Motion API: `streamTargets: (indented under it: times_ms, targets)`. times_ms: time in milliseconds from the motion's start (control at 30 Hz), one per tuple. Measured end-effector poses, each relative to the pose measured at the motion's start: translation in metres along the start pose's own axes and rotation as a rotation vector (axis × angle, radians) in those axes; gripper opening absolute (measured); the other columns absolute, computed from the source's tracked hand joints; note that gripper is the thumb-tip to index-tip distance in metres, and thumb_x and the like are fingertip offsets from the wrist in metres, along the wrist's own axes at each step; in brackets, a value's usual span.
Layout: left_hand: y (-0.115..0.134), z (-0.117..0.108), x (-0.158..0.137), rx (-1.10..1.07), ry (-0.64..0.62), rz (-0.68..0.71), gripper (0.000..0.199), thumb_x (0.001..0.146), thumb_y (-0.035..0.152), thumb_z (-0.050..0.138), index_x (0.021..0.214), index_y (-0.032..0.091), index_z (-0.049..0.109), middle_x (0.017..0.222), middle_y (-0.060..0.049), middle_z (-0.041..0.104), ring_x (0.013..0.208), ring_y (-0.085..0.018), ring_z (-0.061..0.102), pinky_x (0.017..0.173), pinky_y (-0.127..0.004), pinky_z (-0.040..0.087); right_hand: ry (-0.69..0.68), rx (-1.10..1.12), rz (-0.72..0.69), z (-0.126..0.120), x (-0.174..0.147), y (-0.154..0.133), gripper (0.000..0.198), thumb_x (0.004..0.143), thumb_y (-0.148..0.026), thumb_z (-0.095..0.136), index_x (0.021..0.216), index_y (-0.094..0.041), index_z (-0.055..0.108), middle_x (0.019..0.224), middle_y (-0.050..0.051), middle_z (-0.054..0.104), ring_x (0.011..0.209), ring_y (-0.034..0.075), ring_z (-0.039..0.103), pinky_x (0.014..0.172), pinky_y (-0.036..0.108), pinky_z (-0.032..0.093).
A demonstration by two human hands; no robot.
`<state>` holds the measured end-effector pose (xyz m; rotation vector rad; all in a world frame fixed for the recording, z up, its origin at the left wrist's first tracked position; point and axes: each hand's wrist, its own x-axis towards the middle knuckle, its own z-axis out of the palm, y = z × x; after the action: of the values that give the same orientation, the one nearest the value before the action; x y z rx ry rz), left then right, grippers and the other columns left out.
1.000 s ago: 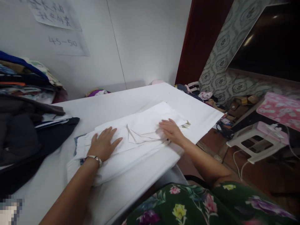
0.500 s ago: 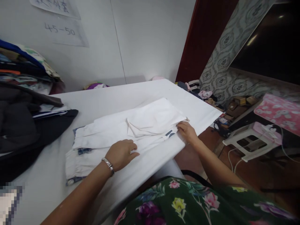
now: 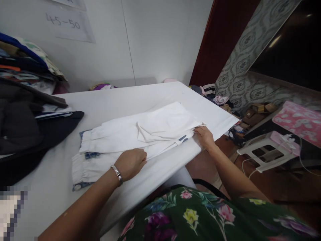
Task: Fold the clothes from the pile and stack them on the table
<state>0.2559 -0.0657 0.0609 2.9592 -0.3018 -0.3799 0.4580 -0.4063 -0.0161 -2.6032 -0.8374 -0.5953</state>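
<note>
White trousers lie lengthwise on the white table, with gathered cuffs on the left and a flapped pocket halfway along. Blue patterned cloth peeks out at the cuffs. My left hand, a silver bracelet on its wrist, is closed on the near edge of the trousers at mid-leg; its fingertips are partly hidden. At the right end, my right hand pinches the trousers' near corner. Between my hands, a dark marking shows on the white cloth along the near edge.
Dark clothes are heaped on the table's left side, with more piled garments behind. The white table meets a pale wall at the back. Beyond its right edge stand a white plastic stool and cardboard boxes.
The fingers of my left hand have closed on the trousers' near edge; its thumb stood apart before. My right hand keeps its pinch at the corner. The near edge looks straighter.
</note>
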Motion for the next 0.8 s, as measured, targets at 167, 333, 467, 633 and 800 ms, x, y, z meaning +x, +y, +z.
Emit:
streamTargets:
  times_ms: [167, 333, 467, 633, 800]
  targets:
    - [-0.004, 0.001, 0.001, -0.079, -0.024, -0.072, 0.027, 0.089, 0.037, 0.048, 0.073, 0.020, 0.061, 0.085, -0.004, 0.066, 0.077, -0.020, 0.059, 0.065, -0.031, 0.036, -0.042, 0.101, 0.083, -0.003, -0.002, -0.006, 0.027, 0.084, -0.018, 0.047, 0.097, -0.021, 0.070, 0.096, 0.006, 0.070, 0.092, 0.023, 0.062, 0.082, 0.034, 0.050]
    - [-0.010, 0.003, -0.001, -0.045, 0.075, -0.103, 0.017, 0.087, 0.034, 0.053, 0.089, 0.020, 0.062, 0.096, -0.004, 0.065, 0.090, -0.022, 0.060, 0.067, -0.031, 0.038, -0.072, 0.075, 0.106, -0.011, 0.000, -0.017, 0.028, 0.089, -0.024, 0.045, 0.105, -0.021, 0.067, 0.101, 0.006, 0.070, 0.093, 0.022, 0.062, 0.077, 0.030, 0.047]
    - [-0.015, 0.012, -0.009, 0.088, 0.137, -0.085, 0.017, 0.085, 0.031, 0.059, 0.095, 0.018, 0.061, 0.099, -0.007, 0.064, 0.093, -0.025, 0.058, 0.071, -0.034, 0.040, -0.152, -0.092, 0.162, -0.009, 0.007, -0.022, 0.021, 0.089, -0.025, 0.048, 0.098, -0.022, 0.067, 0.095, 0.006, 0.070, 0.089, 0.021, 0.061, 0.069, 0.027, 0.042]
    - [-0.024, 0.022, -0.027, 0.121, 0.252, -0.007, 0.021, 0.082, 0.033, 0.065, 0.097, 0.018, 0.063, 0.100, -0.007, 0.063, 0.093, -0.026, 0.057, 0.078, -0.037, 0.042, -0.187, -0.201, 0.301, -0.002, 0.012, -0.022, 0.020, 0.088, -0.027, 0.051, 0.103, -0.019, 0.062, 0.094, 0.007, 0.070, 0.083, 0.022, 0.061, 0.062, 0.027, 0.036]
    - [-0.026, 0.018, -0.034, 0.141, 0.237, -0.020, 0.012, 0.088, 0.026, 0.056, 0.083, 0.020, 0.064, 0.092, -0.006, 0.064, 0.088, -0.024, 0.057, 0.075, -0.037, 0.040, -0.206, -0.255, 0.263, -0.001, 0.012, -0.020, 0.025, 0.091, -0.024, 0.045, 0.107, -0.020, 0.064, 0.104, 0.008, 0.069, 0.091, 0.022, 0.061, 0.064, 0.027, 0.037]
